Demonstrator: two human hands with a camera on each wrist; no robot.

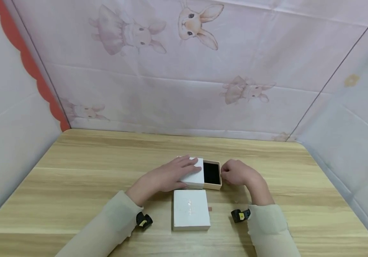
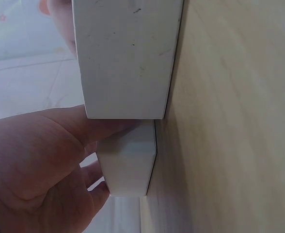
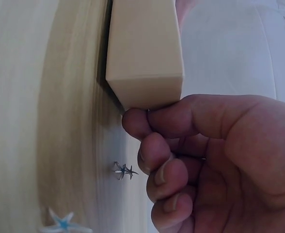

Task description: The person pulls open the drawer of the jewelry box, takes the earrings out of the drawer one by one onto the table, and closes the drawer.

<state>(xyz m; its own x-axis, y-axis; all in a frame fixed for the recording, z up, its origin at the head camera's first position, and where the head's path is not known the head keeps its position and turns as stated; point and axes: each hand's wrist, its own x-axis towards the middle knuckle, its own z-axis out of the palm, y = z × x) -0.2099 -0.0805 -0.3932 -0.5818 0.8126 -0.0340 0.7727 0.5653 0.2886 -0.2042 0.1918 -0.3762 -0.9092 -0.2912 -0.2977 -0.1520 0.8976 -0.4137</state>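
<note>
A white slide-out box lies mid-table, its cream drawer [image 1: 212, 185] pulled partway out to the right, showing a black lining [image 1: 211, 173]. My left hand [image 1: 174, 175] lies over the white box sleeve [image 1: 197, 181], fingers across its top and thumb along the near side. In the head view my right hand [image 1: 238, 173] is at the drawer's right end. The right wrist view has the thumb and forefinger [image 3: 174, 116] pinching right at that end, the pinched part hidden, with the other fingers curled. A second white box [image 1: 190, 210], closed, lies just in front.
A small reddish tab [image 1: 210, 209] sticks out of the closed box's right side. Small silvery star-shaped pieces [image 3: 125, 170] and a white star with a blue middle [image 3: 64, 222] show in the right wrist view. Rabbit-print cloth [image 1: 171, 107] backs the wooden table [image 1: 91, 171].
</note>
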